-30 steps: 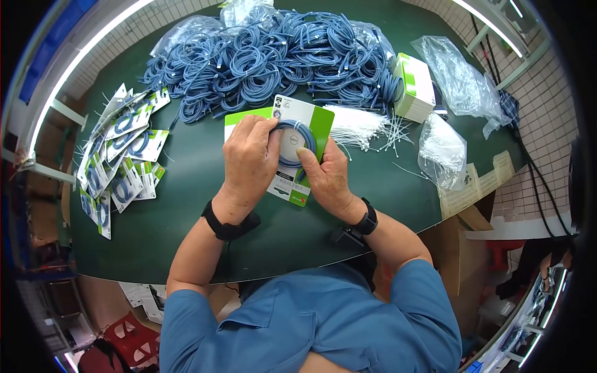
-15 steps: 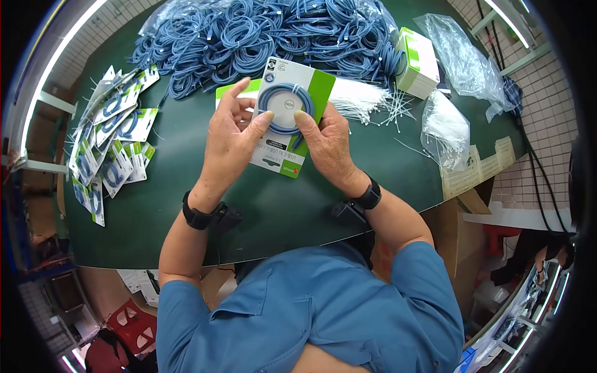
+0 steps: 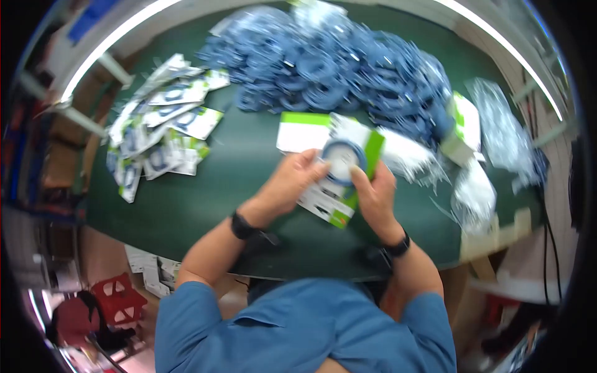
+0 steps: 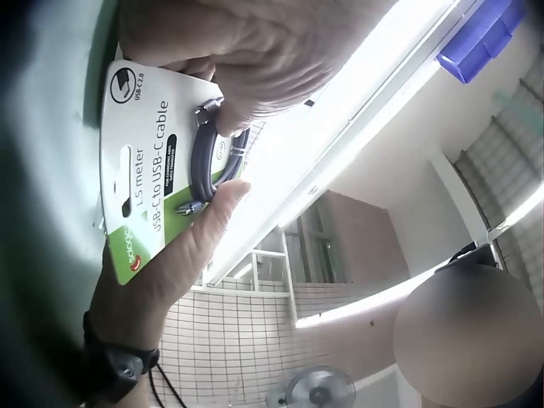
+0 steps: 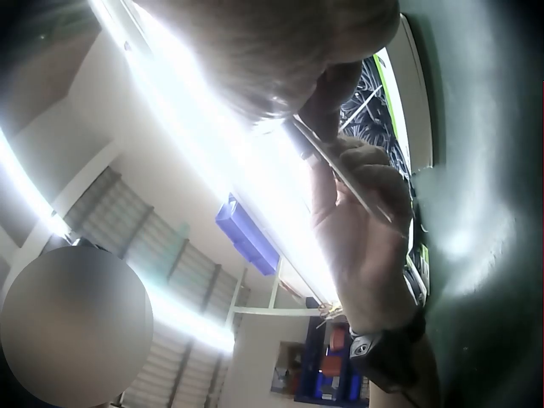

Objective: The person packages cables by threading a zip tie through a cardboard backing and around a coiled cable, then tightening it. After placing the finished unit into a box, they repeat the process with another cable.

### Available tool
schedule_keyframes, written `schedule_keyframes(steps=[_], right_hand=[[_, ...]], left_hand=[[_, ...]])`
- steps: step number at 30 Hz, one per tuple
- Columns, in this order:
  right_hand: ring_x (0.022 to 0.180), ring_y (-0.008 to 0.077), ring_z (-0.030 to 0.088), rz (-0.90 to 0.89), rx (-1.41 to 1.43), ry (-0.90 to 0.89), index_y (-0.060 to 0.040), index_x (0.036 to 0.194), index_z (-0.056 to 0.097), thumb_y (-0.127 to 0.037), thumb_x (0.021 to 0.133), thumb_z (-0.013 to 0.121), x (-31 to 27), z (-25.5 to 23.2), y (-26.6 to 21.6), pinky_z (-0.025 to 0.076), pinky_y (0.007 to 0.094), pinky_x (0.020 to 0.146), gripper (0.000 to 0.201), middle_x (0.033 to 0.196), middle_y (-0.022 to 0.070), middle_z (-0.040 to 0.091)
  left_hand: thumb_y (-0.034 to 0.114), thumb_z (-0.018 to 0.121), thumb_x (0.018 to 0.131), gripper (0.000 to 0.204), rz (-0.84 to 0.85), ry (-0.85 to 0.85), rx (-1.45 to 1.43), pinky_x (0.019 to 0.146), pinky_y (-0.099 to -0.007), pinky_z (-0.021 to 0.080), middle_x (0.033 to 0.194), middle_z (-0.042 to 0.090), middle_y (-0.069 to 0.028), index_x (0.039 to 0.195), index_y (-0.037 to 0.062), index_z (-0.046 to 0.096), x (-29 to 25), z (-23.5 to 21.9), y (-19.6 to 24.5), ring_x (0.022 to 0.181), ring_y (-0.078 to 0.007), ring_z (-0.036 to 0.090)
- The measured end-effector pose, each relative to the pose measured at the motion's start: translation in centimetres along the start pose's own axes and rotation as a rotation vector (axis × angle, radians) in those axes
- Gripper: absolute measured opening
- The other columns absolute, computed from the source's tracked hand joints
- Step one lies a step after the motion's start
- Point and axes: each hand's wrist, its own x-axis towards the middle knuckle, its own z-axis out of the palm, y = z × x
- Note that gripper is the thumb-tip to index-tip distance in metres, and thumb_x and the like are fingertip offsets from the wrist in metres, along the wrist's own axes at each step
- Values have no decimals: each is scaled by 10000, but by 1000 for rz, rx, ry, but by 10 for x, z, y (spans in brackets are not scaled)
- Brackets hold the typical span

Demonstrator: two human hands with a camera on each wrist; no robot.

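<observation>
A white and green cable card, printed "USB-C to USB-C cable", is held up over the table between both hands. On its front lies a coiled blue cable, its connector ends showing in the left wrist view. My left hand pinches the card's left side, thumb at the coil's edge. The right hand grips the other side, thumb on the front beside the coil and fingers behind. Seen from the right wrist, the card is nearly edge-on. Another white and green card shows just behind the left hand.
A large heap of blue cables covers the table's back. Carded cables are piled at the left. White zip ties, a stack of cards, a bag of ties and clear plastic are on the right.
The left hand's fingers, spread half a second ago, have drawn in against the card's left side. The right hand keeps its hold. The head view has shifted, moving the scene rightward and down.
</observation>
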Motion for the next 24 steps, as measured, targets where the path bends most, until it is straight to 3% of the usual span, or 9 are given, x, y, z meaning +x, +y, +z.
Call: schedule_keyframes(steps=[5, 7, 11, 15, 17, 19, 23, 24], right_hand=[[895, 114, 660, -13, 164, -5, 35, 1231, 656, -173, 1012, 709, -3, 4, 12, 536, 274, 802, 306, 1054, 75, 723], [882, 108, 659, -25, 205, -50, 34, 1235, 649, -178, 1020, 701, -4, 8, 16, 535, 266, 775, 306, 1066, 79, 720], [842, 91, 659, -3, 305, -134, 27, 1242, 631, -186, 1047, 669, -7, 5, 20, 523, 237, 688, 292, 1099, 89, 715], [795, 85, 665, 46, 371, -218, 18, 1232, 621, -188, 1079, 616, -1, 9, 13, 495, 210, 598, 257, 1116, 100, 721], [751, 96, 673, 70, 282, -164, 15, 1219, 620, -206, 1101, 579, -2, 11, 9, 476, 201, 551, 255, 1114, 111, 728], [752, 96, 676, 79, 267, -176, 14, 1219, 622, -196, 1104, 567, -1, 11, 12, 481, 199, 555, 246, 1111, 109, 731], [759, 95, 683, 110, 214, -216, 5, 1212, 633, -169, 1111, 544, 0, 10, 14, 493, 195, 565, 221, 1095, 103, 739], [764, 95, 684, 116, 198, -226, 1, 1205, 640, -162, 1110, 543, 0, 12, 12, 493, 196, 565, 211, 1084, 99, 741]], left_hand=[[128, 717, 1012, 433, 69, -49, 160, 974, -301, 563, 1230, 695, -51, 1390, -12, 558, -16, 0, -4, 1098, -106, 659], [117, 727, 1001, 459, 57, -108, 75, 983, -302, 557, 1221, 693, -42, 1401, -8, 539, -26, 3, -4, 1099, -105, 655], [93, 709, 1006, 457, 174, -19, 176, 969, -300, 570, 1233, 690, -50, 1411, -4, 521, -41, -7, -10, 1087, -107, 667], [67, 694, 1008, 434, 192, 167, 106, 963, -323, 597, 1248, 693, -79, 1400, -5, 521, -61, -30, 29, 1083, -140, 697], [35, 675, 1008, 403, 271, 301, 17, 939, -377, 635, 1257, 701, -120, 1381, -6, 529, -62, -58, 48, 1076, -191, 730], [31, 663, 1013, 371, 360, 431, 109, 924, -432, 654, 1255, 707, -153, 1360, -8, 539, -66, -87, 82, 1079, -245, 744], [133, 650, 1048, 367, 674, 622, 177, 929, -469, 652, 1258, 700, -188, 1355, -30, 534, -60, -185, 156, 1091, -311, 746], [175, 678, 1037, 434, 736, 594, 40, 908, -431, 640, 1237, 692, -172, 1377, -42, 519, -63, -204, 181, 1072, -287, 738]])
